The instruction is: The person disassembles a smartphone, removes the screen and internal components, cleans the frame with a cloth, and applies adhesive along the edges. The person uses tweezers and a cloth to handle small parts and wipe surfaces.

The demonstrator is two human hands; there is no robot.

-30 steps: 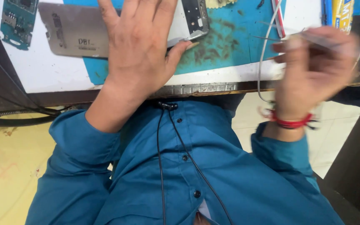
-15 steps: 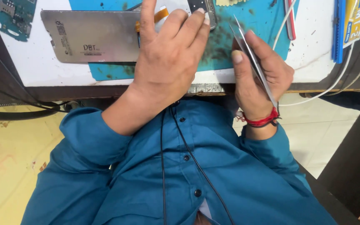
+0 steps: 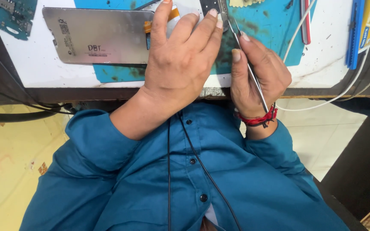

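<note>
My left hand lies flat, fingers spread, pressing on a phone part at the near edge of the blue work mat; most of that part is hidden under the palm. To its left lies a silver metal display back plate with an orange flex cable at its right end. My right hand, with a red thread at the wrist, grips thin metal tweezers. Their tip points up toward a small dark part by my left fingertips.
A green circuit board lies at the far left of the white bench. White cables run along the right, beside blue and yellow tool packs and a red-handled tool. My blue shirt and the yellow floor fill the lower view.
My right hand has swung in from the right with the tweezers and now stands beside my left hand, tip on the mat. The left hand has stayed pressed down.
</note>
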